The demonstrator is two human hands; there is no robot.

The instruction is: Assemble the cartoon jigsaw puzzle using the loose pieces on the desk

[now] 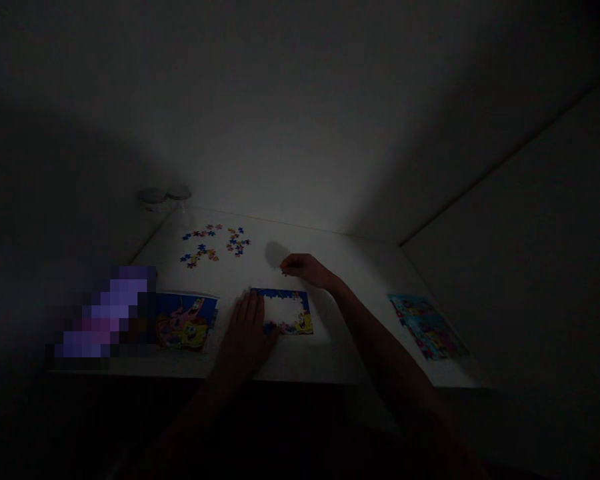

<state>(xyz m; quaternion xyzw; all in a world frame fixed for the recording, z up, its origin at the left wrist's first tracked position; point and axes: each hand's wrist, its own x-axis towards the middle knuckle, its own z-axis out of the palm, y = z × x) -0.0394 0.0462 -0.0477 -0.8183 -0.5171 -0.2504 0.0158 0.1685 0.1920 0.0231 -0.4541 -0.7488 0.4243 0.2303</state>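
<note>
A jigsaw frame of joined border pieces point(303, 323) lies on the white table point(280, 357), its middle bare. My left hand point(247, 330) rests flat over the frame's left side, fingers spread a little. Above and to the right of the frame's top edge, my right hand point(303, 267) pinches a small puzzle piece point(285, 272) at its fingertips. Loose puzzle pieces point(239, 243) lie in a group behind the frame, and more loose pieces point(200, 255) are further left.
A cartoon picture sheet point(193, 323) lies left of my left hand, beside a pixelated purple area. Another colourful picture point(425, 327) is at the right. Clear round-topped containers point(179, 193) stand at the back left. Walls bound the table behind.
</note>
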